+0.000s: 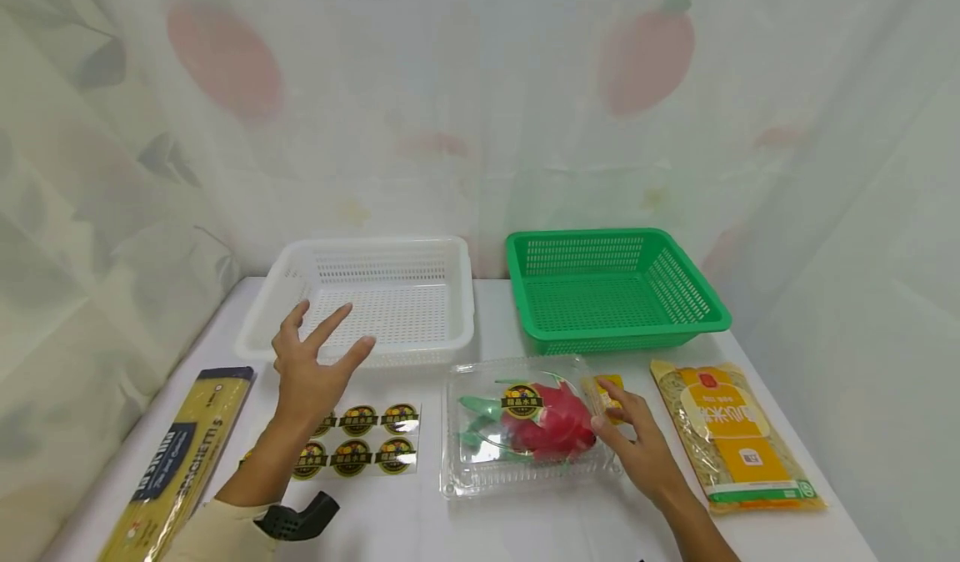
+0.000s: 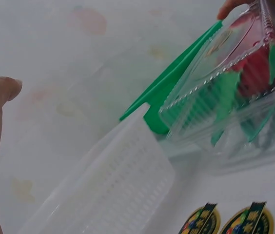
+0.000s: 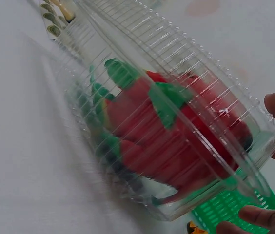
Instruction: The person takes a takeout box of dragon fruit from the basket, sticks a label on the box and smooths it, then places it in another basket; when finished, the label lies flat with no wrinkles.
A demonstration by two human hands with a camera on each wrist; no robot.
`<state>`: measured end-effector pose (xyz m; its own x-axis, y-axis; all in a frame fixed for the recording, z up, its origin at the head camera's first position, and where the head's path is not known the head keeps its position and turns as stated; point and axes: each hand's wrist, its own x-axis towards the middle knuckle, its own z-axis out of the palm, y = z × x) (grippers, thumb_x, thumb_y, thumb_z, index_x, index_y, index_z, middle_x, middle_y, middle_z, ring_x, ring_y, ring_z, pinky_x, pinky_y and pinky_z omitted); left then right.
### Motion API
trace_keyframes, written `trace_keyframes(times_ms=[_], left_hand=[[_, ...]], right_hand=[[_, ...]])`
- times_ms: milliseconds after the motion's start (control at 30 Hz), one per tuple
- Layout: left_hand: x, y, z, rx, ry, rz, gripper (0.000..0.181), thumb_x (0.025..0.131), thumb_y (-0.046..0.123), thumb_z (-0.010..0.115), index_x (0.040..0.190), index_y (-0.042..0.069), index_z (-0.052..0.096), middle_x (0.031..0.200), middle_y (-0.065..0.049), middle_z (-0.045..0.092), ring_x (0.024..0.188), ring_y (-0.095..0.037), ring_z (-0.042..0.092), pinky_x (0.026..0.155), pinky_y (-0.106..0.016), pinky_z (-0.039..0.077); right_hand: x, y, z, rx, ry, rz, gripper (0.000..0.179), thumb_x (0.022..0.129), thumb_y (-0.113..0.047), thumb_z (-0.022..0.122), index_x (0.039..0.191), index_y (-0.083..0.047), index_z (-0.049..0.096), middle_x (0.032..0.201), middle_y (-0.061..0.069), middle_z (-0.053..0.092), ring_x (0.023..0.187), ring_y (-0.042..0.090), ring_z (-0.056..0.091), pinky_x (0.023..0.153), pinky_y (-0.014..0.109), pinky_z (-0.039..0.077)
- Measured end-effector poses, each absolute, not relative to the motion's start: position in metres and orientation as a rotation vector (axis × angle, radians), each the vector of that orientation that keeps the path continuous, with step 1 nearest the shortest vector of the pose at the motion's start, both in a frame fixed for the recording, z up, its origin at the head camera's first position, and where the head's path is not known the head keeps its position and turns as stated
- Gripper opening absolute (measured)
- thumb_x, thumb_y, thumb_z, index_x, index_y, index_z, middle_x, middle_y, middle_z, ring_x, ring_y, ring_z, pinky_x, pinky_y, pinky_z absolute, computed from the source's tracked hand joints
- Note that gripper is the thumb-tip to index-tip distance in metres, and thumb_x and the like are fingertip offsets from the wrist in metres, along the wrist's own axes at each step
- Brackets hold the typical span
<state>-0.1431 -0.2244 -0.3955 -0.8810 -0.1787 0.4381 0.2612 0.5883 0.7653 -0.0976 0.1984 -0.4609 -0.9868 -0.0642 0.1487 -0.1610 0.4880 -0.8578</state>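
A clear plastic clamshell box point(image 1: 487, 474) sits in the middle front of the table, its lid down. Inside lies a red dragon fruit point(image 1: 551, 424) with green tips, also seen through the box wall in the right wrist view point(image 3: 176, 146). One round black-and-gold sticker point(image 1: 522, 401) is on the lid. My right hand point(image 1: 641, 449) is at the box's right side, fingers spread, thumb by its edge; whether it touches is hard to tell. My left hand point(image 1: 311, 378) is raised before the white basket point(image 1: 468, 312), fingers spread, holding nothing.
A sheet of round stickers point(image 1: 375, 441) lies left of the box, partly behind my left forearm. A spaghetti pack point(image 1: 180, 454) lies far left, a noodle pack point(image 1: 738, 437) at right. Behind stands a green basket point(image 1: 618, 337); a small yellow packet point(image 1: 609, 388) lies near my right fingers.
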Motion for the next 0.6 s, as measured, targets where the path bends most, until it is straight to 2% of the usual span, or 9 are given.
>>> trace_keyframes(times_ms=[367,600], left_hand=[[-0.148,-0.263,-0.401,0.078,-2.366,-1.178,0.059,0.085,0.036,0.074,0.137,0.016,0.057,0.156,-0.010,0.007,0.138,-0.038,0.001,0.092,-0.075,0.011],[-0.152,-0.281,-0.403,0.188,-2.415,-1.165,0.064,0.085,0.041,0.073,0.141,0.020,0.053,0.157,-0.008,0.003,0.137,-0.042,-0.001,0.090,-0.075,0.016]], right_hand=[[-0.096,0.196,-0.470,0.118,-2.669,1.621,0.056,0.094,-0.038,0.060,0.146,-0.033,0.038,0.144,0.006,0.036,0.122,0.035,0.046,0.086,0.057,0.047],[-0.096,0.194,-0.469,0.055,-2.690,1.662,0.059,0.094,-0.040,0.059,0.147,-0.033,0.034,0.145,0.011,0.035,0.124,0.037,0.044,0.090,0.057,0.044]])
